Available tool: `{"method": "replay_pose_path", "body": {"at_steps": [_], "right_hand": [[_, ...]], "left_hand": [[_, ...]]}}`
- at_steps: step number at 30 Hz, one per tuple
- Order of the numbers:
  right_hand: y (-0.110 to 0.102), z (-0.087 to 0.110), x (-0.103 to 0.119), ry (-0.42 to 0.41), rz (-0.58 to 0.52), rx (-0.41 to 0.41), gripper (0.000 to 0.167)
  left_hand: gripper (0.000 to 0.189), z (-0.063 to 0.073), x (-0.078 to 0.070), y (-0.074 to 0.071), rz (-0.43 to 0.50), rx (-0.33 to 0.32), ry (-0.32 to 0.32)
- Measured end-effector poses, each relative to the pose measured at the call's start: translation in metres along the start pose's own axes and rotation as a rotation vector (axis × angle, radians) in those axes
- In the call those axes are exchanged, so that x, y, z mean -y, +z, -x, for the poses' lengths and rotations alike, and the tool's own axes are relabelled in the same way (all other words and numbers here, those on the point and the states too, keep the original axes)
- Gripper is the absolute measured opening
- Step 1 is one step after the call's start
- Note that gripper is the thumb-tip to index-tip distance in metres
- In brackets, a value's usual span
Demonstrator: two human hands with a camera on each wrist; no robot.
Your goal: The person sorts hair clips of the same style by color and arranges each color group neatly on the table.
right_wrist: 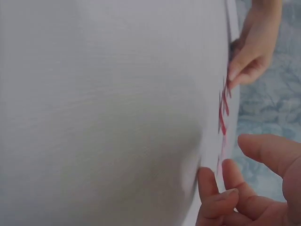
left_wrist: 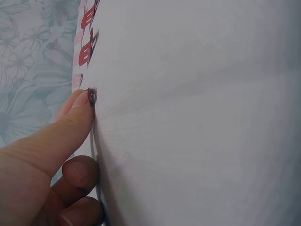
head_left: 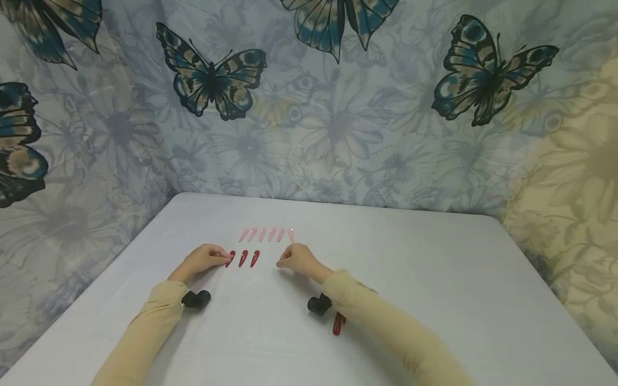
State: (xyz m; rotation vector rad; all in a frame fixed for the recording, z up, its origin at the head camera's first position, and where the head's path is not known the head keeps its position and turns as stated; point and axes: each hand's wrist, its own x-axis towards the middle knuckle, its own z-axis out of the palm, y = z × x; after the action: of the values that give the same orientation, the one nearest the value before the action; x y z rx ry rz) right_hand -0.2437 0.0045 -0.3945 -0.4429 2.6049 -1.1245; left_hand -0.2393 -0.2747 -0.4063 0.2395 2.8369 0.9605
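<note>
Between thumb and fingertip, my left hand pinches a red snap hair clip at the left end of a short row, on or just over the table. Two more red hair clips lie to its right, one in the middle and one at the right end. My right hand is right of that row, low over the table, below the last pink clip. In the right wrist view its thumb stands apart from the loosely bent fingers, with nothing seen between them.
Several pink hair clips form a row behind the red ones. More red hair clips lie by the right forearm, partly hidden by the sleeve. The white table meets a butterfly-patterned cloth at its back.
</note>
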Motion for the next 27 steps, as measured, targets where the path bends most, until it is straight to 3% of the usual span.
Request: {"method": "replay_pose_path", "body": {"at_steps": [8,17,27], "right_hand": [[-0.01,0.028,-0.016,-0.046,0.022,0.091,0.016],[-0.02,0.064,-0.029,-0.098,-0.119,0.067,0.022],[-0.04,0.099,-0.045,-0.185,-0.069,0.036,0.011]], "left_hand": [[0.021,0.003,-0.002,0.001,-0.002,-0.01,-0.019],[0.022,0.003,-0.003,0.001,0.021,-0.005,-0.037],[0.023,0.002,-0.003,0.0,0.01,-0.016,-0.045]]}}
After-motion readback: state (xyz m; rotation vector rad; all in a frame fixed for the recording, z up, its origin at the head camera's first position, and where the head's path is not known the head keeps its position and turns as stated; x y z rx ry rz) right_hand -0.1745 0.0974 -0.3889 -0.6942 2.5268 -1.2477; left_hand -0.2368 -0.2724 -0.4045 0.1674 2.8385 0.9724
